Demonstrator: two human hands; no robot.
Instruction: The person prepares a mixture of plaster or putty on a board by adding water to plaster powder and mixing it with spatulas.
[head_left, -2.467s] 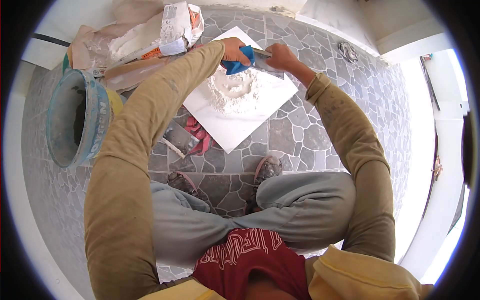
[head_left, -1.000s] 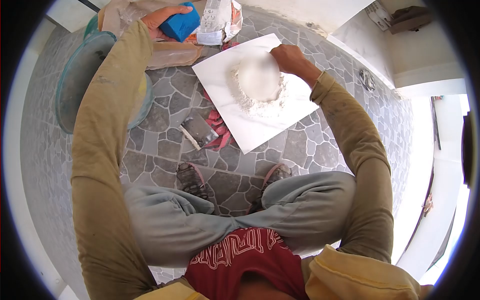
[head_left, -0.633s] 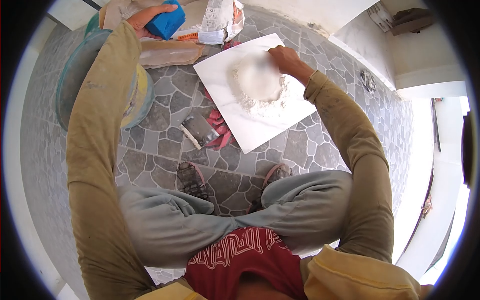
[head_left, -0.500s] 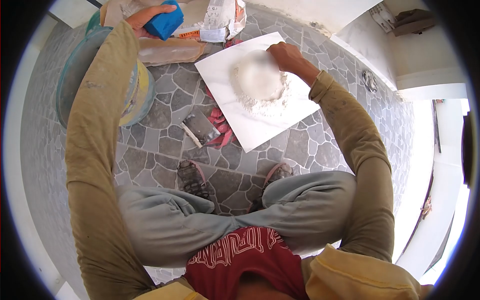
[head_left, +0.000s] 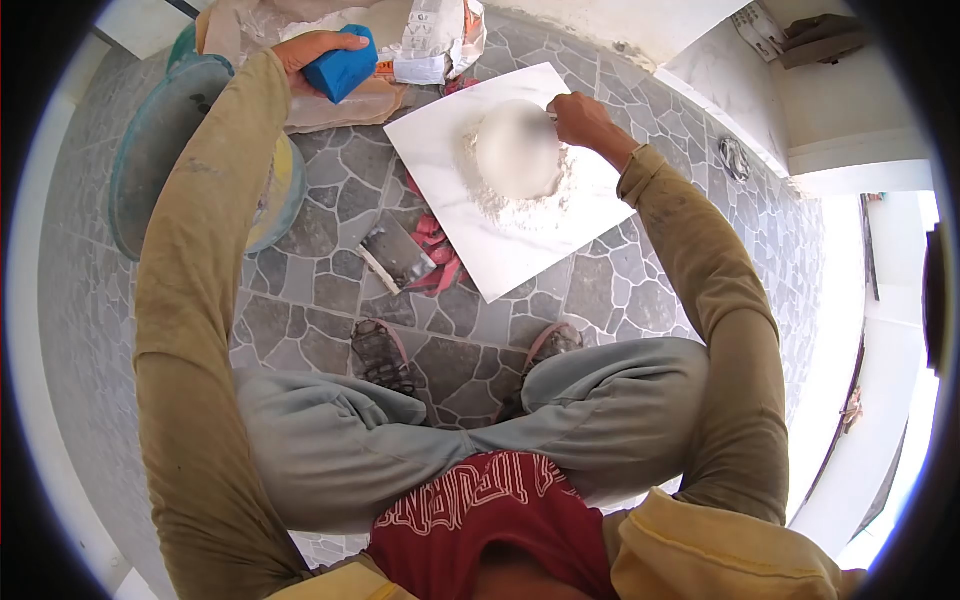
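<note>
A blue block is gripped in my left hand, above brown paper at the upper left. My right hand is closed at the rim of a round, pale, blurred object, perhaps a sieve or bowl; its exact form is unclear. This round thing is over a white marbled tile, with white powder spread around its lower edge. Just left of the tile, a flat trowel-like tool lies by pink-red strips.
Teal buckets stand at the left, partly behind my left sleeve. A torn paper bag lies at the top. A coil of wire sits near the wall on the right. My shoes are on the stone-patterned floor.
My left hand and the blue block have moved slightly right and down. My right hand has shifted a little right and down, still at the round object's rim.
</note>
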